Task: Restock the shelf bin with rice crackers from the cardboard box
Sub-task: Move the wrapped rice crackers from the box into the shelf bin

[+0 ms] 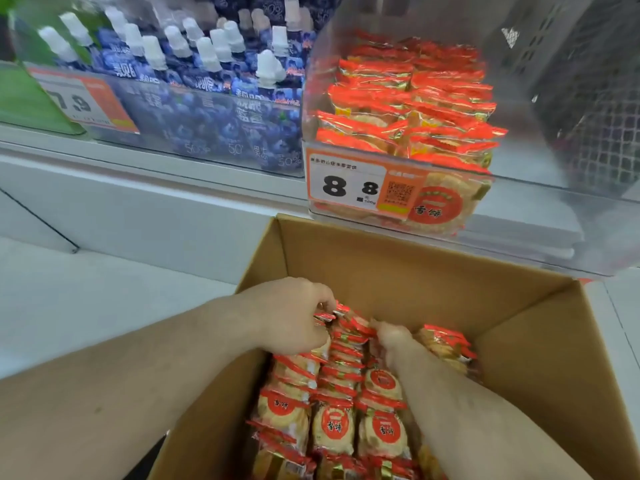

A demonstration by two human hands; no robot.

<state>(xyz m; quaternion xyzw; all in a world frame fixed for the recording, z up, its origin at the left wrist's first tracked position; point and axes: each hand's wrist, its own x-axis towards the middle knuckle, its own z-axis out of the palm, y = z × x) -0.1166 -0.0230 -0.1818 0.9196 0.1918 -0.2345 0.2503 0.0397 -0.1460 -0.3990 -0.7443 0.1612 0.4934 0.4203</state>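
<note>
The left hand (pixel 294 317) and the right hand (pixel 393 337) both grip rice cracker packs (pixel 346 327) inside the cardboard box (pixel 398 268). Above the box, the clear shelf bin (pixel 540 216) already holds red packs behind a price tag (pixel 349 185).

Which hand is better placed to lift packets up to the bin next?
Probably the right hand: the bin sits up to the right. Both hands grip packets in the box; the left hand would cross over.

You have open room in the cardboard box (pixel 433 271) at its far and right walls. The shelf bin (pixel 519 109) is packed left, free right; its clear front wall blocks you.
</note>
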